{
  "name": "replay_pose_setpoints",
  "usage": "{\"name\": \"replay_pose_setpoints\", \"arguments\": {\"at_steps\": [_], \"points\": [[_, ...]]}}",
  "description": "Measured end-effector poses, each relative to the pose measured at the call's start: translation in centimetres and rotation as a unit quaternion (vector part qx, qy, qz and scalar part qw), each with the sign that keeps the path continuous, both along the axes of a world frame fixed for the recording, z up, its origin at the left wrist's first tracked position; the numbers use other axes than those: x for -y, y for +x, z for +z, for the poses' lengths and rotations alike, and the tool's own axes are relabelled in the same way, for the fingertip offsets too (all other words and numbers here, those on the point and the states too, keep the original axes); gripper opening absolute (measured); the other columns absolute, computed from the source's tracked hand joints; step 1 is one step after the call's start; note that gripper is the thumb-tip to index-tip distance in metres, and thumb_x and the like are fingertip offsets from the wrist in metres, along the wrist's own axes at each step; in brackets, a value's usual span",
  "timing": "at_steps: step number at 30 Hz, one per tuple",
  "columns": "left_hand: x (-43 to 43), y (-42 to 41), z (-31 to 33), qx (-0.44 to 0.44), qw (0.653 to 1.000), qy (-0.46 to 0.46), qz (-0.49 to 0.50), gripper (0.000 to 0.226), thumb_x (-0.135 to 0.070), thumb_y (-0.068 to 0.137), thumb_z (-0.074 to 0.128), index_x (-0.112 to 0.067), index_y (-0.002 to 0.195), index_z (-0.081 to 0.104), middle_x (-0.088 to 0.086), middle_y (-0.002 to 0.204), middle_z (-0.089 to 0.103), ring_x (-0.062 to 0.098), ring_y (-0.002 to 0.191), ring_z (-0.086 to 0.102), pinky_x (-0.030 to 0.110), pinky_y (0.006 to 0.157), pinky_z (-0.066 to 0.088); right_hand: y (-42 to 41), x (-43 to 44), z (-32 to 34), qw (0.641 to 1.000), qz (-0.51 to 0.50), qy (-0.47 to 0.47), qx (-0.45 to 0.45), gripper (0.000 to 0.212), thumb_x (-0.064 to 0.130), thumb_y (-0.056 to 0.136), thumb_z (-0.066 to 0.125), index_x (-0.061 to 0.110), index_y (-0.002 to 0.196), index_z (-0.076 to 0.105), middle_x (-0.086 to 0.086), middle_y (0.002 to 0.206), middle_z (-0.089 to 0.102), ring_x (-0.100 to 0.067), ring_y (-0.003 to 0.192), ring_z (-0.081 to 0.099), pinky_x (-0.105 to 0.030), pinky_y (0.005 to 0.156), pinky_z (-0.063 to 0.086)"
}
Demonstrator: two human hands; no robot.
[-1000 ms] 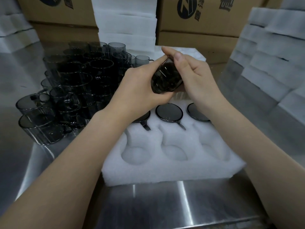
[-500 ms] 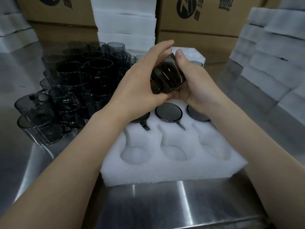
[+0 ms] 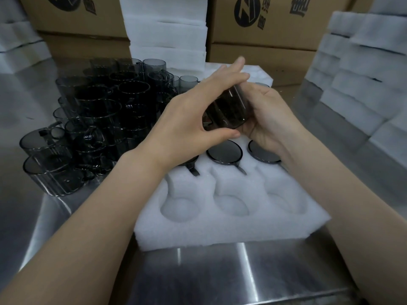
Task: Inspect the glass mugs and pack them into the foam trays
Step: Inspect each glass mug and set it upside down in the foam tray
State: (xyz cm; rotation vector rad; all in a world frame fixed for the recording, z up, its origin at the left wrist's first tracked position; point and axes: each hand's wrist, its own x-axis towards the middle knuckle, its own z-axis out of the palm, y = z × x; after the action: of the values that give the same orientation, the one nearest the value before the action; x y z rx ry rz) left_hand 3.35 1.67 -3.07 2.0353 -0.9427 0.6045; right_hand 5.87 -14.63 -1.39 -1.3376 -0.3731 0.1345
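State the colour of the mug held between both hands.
The mug is dark smoky grey, see-through glass, as shown in the head view.

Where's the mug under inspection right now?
Head view, centre: the mug is held between the left hand and right hand, over the foam tray, right of the loose mug pile.

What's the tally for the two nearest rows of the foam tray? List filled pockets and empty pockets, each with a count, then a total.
Filled pockets: 3
Empty pockets: 3
Total: 6 pockets in those two rows of the tray
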Motion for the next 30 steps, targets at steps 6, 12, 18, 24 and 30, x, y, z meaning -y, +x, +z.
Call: {"name": "replay_pose_setpoints", "arguments": {"at_steps": [6, 12, 18, 24, 30], "points": [[0.27, -0.16, 0.27, 0.014, 1.0, -0.001, 0.009, 0.088, -0.005, 0.071, 0.08, -0.017, 0.145, 0.034, 0.001, 0.16, 0.025, 0.016, 0.148, 0.021, 0.048, 0.119, 0.024, 0.72, 0.04, 0.12, 0.982, 0.169, -0.006, -0.088, 0.054, 0.052, 0.102, 0.034, 0.019, 0.143, 0.046, -0.008, 0.129, 0.063, -0.026, 0.117, 0.062, -0.037, 0.077, 0.055], [0.16, 0.23, 0.34, -0.005, 0.996, 0.047, 0.076, 0.103, -0.022, 0.076, 0.079, -0.016, 0.155, 0.012, 0.001, 0.164, 0.007, 0.009, 0.149, 0.01, 0.042, 0.122, 0.018, 0.27, 0.34, -0.28, 0.992, 0.12, -0.017, -0.033, 0.042, 0.035, 0.102, 0.042, 0.009, 0.131, 0.056, -0.016, 0.125, 0.064, -0.032, 0.113, 0.064, -0.044, 0.084, 0.058], [0.22, 0.61, 0.08, -0.068, 0.991, 0.015, 0.116, 0.105, -0.044, 0.074, 0.079, -0.021, 0.155, 0.016, -0.001, 0.157, 0.032, 0.001, 0.135, 0.031, -0.002, 0.101, 0.021, -0.1, 0.16, -0.15, 0.997, 0.072, 0.035, 0.012, 0.05, 0.003, 0.088, 0.058, -0.002, 0.136, 0.046, -0.015, 0.118, 0.062, -0.027, 0.106, 0.064, -0.045, 0.092, 0.053], [0.05, 0.73, -0.02, -0.055, 0.994, -0.007, 0.092, 0.099, -0.025, 0.074, 0.083, -0.015, 0.153, 0.024, 0.004, 0.154, 0.037, 0.0, 0.134, 0.027, -0.006, 0.099, 0.019, -0.06, 0.27, -0.2, 0.998, 0.047, 0.029, 0.02, 0.035, 0.013, 0.083, 0.063, 0.01, 0.115, 0.05, -0.01, 0.099, 0.069, -0.028, 0.093, 0.067, -0.056, 0.081, 0.054], [-0.12, 0.43, 0.13, -0.036, 0.997, 0.012, 0.065, 0.1, -0.012, 0.067, 0.086, -0.017, 0.15, 0.031, 0.001, 0.158, 0.029, -0.003, 0.138, 0.026, 0.004, 0.108, 0.021, 0.06, 0.66, -0.12, 0.999, 0.033, 0.035, 0.017, 0.011, 0.012, 0.089, 0.063, 0.015, 0.096, 0.055, -0.005, 0.083, 0.071, -0.023, 0.075, 0.07, -0.041, 0.056, 0.057]]}}
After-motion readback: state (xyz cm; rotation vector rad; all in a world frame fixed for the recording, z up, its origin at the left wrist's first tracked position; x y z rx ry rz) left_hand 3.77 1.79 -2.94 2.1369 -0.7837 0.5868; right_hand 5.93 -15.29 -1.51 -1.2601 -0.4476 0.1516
